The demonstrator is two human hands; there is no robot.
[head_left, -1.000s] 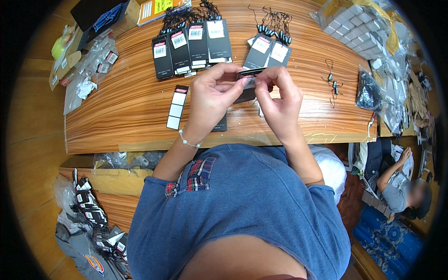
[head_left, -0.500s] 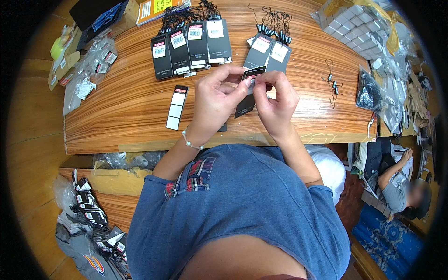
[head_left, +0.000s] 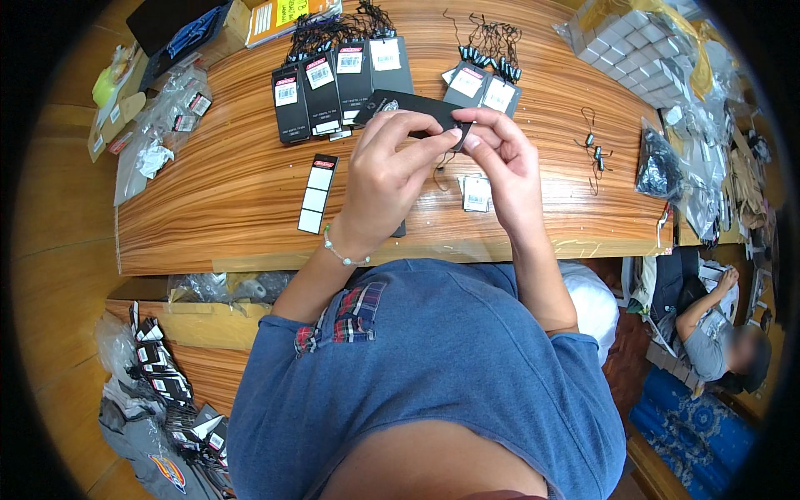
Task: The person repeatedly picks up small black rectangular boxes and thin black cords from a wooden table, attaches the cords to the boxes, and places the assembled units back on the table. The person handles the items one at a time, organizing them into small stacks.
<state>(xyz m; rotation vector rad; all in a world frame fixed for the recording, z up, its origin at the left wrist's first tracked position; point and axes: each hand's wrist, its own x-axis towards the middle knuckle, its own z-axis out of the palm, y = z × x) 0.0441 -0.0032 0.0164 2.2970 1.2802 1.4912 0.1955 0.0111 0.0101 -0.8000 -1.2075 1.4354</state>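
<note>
Both my hands are over the wooden table, closed on one black hang tag (head_left: 417, 104) that lies almost sideways between them. My left hand (head_left: 387, 162) grips its lower side with thumb and fingers. My right hand (head_left: 504, 150) pinches the tag's right end, where a thin dark string (head_left: 442, 172) dangles below. A small stack of white barcode cards (head_left: 477, 193) lies under my right hand. Left of my left hand is a black-topped strip of white labels (head_left: 317, 193). Beyond my hands are strung dark tags (head_left: 293, 108) in overlapping rows and a smaller tag group (head_left: 467, 81).
Loose black string loops (head_left: 596, 150) lie on the right of the table (head_left: 250, 217), near a bag of black strings (head_left: 658, 162). A plastic-wrapped block of small white boxes (head_left: 625, 50) stands far right. Clear plastic bags (head_left: 171, 108) lie left. Another person (head_left: 708, 325) sits at right.
The tag in my hands has turned from upright, front showing, to sideways with its plain dark face up. My right hand has shifted slightly right, uncovering the white cards.
</note>
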